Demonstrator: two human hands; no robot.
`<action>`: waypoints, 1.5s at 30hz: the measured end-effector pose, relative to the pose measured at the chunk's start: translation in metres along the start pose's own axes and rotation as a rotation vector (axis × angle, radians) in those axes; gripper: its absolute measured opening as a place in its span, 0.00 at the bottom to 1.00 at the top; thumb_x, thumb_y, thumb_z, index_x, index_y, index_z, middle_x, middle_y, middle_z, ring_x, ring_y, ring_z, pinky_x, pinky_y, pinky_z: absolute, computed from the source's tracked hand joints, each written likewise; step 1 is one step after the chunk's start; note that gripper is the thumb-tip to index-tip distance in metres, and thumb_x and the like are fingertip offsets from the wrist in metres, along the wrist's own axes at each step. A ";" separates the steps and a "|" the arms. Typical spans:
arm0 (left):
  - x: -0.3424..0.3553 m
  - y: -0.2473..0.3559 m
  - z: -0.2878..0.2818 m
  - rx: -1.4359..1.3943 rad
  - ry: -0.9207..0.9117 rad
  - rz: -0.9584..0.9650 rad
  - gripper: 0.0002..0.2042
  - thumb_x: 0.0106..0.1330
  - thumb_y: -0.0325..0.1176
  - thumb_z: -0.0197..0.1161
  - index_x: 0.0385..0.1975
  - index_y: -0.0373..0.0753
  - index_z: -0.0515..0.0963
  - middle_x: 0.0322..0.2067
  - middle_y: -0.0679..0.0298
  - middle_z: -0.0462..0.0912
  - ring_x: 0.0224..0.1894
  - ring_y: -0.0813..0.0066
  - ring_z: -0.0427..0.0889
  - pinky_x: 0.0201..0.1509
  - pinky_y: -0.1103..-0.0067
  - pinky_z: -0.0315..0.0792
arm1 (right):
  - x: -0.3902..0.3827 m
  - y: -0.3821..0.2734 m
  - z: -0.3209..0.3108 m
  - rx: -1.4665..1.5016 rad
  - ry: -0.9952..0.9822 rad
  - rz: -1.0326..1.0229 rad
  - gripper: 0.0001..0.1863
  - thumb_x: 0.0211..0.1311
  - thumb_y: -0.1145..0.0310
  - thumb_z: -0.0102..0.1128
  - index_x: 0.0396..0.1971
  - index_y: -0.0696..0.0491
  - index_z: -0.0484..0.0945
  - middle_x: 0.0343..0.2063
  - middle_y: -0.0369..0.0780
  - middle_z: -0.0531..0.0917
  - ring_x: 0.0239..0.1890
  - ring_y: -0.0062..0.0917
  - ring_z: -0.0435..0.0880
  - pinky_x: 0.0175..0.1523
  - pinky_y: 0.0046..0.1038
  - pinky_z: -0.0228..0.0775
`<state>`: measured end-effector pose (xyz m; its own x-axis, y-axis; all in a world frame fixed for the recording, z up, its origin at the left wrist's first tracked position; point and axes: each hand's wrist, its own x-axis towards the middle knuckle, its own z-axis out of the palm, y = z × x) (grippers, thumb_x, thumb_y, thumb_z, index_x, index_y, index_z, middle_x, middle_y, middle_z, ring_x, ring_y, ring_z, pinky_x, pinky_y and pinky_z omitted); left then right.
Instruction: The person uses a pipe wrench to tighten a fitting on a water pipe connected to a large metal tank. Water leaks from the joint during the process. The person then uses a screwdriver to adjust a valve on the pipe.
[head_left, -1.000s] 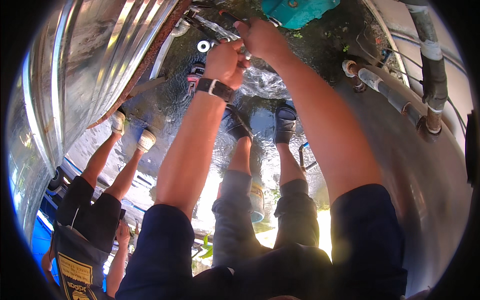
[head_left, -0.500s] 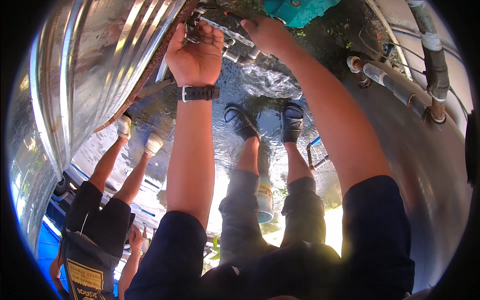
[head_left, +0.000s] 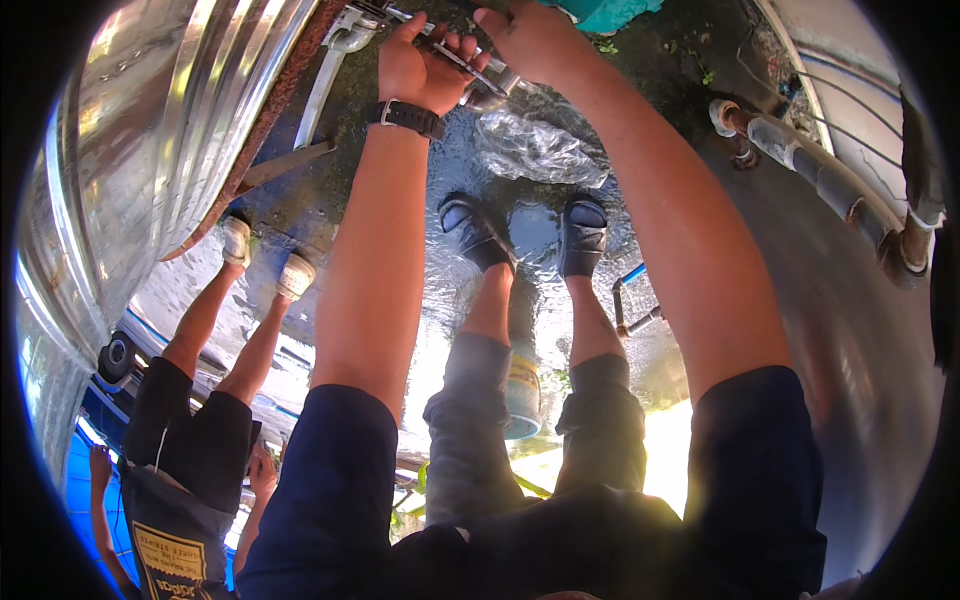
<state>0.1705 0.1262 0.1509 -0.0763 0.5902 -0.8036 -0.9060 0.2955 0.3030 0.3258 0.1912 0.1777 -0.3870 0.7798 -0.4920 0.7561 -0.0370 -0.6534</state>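
My left hand (head_left: 425, 75), with a black-strapped watch at the wrist, is palm up at the top of the view. Its fingers curl around a shiny, narrow metal bar (head_left: 487, 82), whose far end is hard to make out. Close beside it, my right hand (head_left: 530, 45) is closed on a dark-handled tool (head_left: 464, 4), mostly cut off by the upper edge. Below the hands are metal pipe fittings (head_left: 492, 97), partly hidden by my fingers. Crumpled clear plastic (head_left: 540, 140) lies on the wet ground just past my sandals.
Corrugated metal sheeting (head_left: 190, 110) with a rusty edge stands at left. Old pipes (head_left: 830, 175) run beside a curved metal surface (head_left: 850, 370) at right. A teal object (head_left: 612, 14) is at the top. Another person (head_left: 190, 430) stands at left; a bucket (head_left: 522, 395) is behind my legs.
My left hand has moved up and to the right, closer to my right hand, and its fingers now curl at the metal bar. My right hand has risen slightly.
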 end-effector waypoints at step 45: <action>0.061 -0.010 -0.006 -0.101 0.197 0.317 0.22 0.82 0.54 0.44 0.28 0.47 0.70 0.19 0.70 0.68 0.21 0.72 0.67 0.26 0.72 0.64 | 0.009 0.006 0.005 -0.142 -0.055 0.021 0.35 0.78 0.47 0.43 0.37 0.69 0.82 0.36 0.65 0.84 0.44 0.61 0.84 0.52 0.54 0.76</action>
<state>0.1725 0.1547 0.0960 -0.4289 0.4815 -0.7644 -0.8603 0.0405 0.5082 0.3241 0.1951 0.1661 -0.3961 0.7443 -0.5377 0.8297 0.0392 -0.5569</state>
